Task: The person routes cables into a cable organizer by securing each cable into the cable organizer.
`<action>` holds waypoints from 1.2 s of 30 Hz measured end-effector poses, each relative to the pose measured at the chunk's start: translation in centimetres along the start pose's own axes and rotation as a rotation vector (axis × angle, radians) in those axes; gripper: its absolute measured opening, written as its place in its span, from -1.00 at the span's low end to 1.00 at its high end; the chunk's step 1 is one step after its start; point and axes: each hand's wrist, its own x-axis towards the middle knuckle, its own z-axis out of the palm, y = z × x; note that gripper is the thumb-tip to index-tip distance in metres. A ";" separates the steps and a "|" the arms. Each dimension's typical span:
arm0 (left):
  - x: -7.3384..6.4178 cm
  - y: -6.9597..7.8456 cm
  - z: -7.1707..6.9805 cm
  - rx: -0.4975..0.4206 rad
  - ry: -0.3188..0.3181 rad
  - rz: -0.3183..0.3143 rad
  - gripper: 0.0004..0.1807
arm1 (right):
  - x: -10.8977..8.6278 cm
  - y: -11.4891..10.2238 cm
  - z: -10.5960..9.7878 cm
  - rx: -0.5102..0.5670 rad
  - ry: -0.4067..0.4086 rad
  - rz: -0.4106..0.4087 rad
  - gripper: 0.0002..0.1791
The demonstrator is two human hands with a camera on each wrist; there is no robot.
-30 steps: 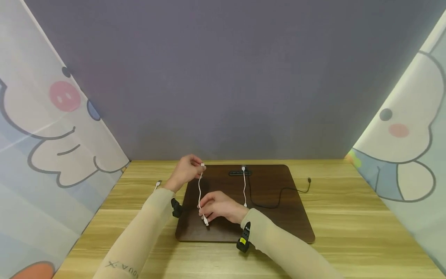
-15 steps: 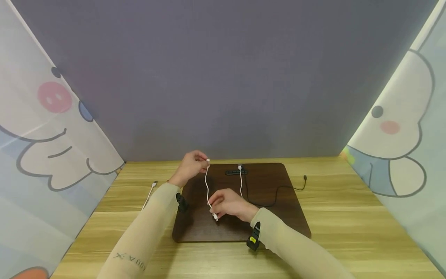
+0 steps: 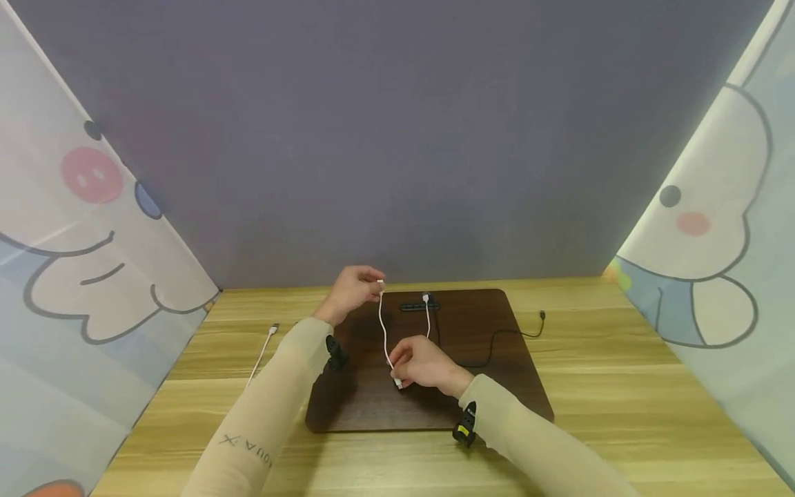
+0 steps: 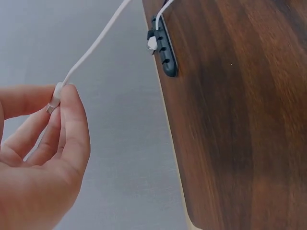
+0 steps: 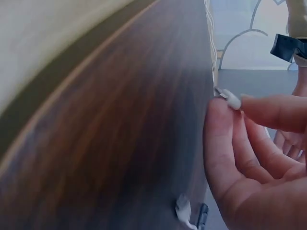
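A short white charging cable (image 3: 383,324) runs between my two hands above the dark brown board. Its far connector (image 4: 56,96) is pinched between thumb and fingers of my left hand (image 3: 351,293), near the board's far edge. My right hand (image 3: 428,364) pinches the near connector (image 5: 232,99), low over the middle of the board. Right of my left hand, a dark slotted cable clip (image 3: 410,307) sits along the board's far edge. A second white cable (image 3: 428,319) and a black cable (image 3: 497,337) run from its right end.
The brown board (image 3: 354,411) lies on a light wooden table (image 3: 621,386). Another white cable (image 3: 263,352) lies on the table left of the board, partly behind my left sleeve. A grey panel (image 3: 397,152) stands behind, with printed cloths (image 3: 702,262) at both sides.
Both hands have moved to the right over the board with the white cable between them, bringing my left hand closer to the clip. The head view has shifted slightly too.
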 end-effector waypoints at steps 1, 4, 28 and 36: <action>0.1 -0.1 0.1 0.015 -0.006 0.000 -0.77 | -0.1 0.0 -0.1 -0.027 0.013 0.004 -0.83; 0.5 -0.2 0.3 0.032 -0.023 -0.002 -0.77 | -0.3 0.0 -0.4 -0.100 0.050 0.022 -0.85; 3.2 0.8 3.9 0.167 -0.068 0.039 -0.83 | -1.1 -0.3 -1.3 -0.610 0.237 0.015 -0.89; 4.2 0.1 5.1 0.163 -0.074 0.021 -0.83 | -1.0 -0.2 -1.5 -0.643 0.274 0.052 -0.85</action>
